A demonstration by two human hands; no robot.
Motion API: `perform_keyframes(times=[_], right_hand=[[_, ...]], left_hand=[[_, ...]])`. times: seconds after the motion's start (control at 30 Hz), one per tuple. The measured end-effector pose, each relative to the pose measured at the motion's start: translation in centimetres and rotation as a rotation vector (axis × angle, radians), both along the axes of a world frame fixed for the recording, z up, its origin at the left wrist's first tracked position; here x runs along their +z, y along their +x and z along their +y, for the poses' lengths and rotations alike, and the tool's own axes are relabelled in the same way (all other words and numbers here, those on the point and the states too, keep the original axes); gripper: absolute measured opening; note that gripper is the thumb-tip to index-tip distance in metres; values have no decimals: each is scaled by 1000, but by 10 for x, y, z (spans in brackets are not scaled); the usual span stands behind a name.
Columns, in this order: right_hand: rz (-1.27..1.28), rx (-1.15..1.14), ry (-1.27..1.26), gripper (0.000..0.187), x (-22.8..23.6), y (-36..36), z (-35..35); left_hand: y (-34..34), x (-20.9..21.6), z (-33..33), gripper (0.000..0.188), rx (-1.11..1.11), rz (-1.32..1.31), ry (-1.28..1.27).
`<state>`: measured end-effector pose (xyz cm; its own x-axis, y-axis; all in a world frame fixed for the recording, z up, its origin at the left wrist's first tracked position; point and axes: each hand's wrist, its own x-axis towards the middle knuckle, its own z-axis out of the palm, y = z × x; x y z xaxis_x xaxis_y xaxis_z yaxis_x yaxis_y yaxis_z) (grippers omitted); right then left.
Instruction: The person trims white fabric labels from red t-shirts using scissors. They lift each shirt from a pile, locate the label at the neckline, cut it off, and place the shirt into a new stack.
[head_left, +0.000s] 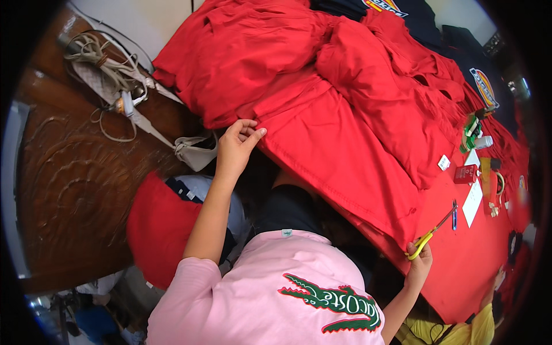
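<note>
A red garment (339, 155) lies spread along the near edge of the table, its hem running diagonally toward the lower right. My left hand (234, 148) pinches its left corner between thumb and fingers. At the other end, my right hand (420, 265) rests by the garment's lower corner. Scissors (426, 238) with yellow handles sit in that hand, their blades pointing up and right over the table. Whether the right fingers also touch the cloth is hard to make out.
Heaped red garments (247, 52) cover the far side, beside dark garments (483, 86). Right of the scissors lie a blue pen (455, 216), a paper slip (472, 202) and a small red box (466, 174). Coiled cables (100, 54) hang at left. A person in yellow (454, 332) sits lower right.
</note>
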<state>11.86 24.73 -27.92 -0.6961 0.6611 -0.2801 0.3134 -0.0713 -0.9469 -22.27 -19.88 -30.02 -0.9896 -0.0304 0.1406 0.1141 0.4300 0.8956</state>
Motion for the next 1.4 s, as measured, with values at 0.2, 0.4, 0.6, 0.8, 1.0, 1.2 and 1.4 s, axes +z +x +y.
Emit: perform_keyframes(times=[0.2,0.4,0.6,0.8,1.0,1.2,1.4], right_hand=[[-32,21,-3,24,34,-3,11],[551,-101,-397,37,83,-83,63],[817,-308,-142,21,53,-246,168],[647,-463,90,33,-53,-273,144],[461,-214,98,24,-12,-158,129],[214,56,73,44,-9,-16,19],[136,193,541,39,-14,-47,-58]], left_hand=[[-28,40,-13,14,-172,-258,172],[-133,147,31,34,-930,-443,942],[-228,139,239,20,-619,18,767],[-253,-10,283,65,-507,387,-208],[-182,76,181,27,-639,96,209],[-60,56,6,19,-240,46,312],[16,-17,-42,15,-140,-97,346]])
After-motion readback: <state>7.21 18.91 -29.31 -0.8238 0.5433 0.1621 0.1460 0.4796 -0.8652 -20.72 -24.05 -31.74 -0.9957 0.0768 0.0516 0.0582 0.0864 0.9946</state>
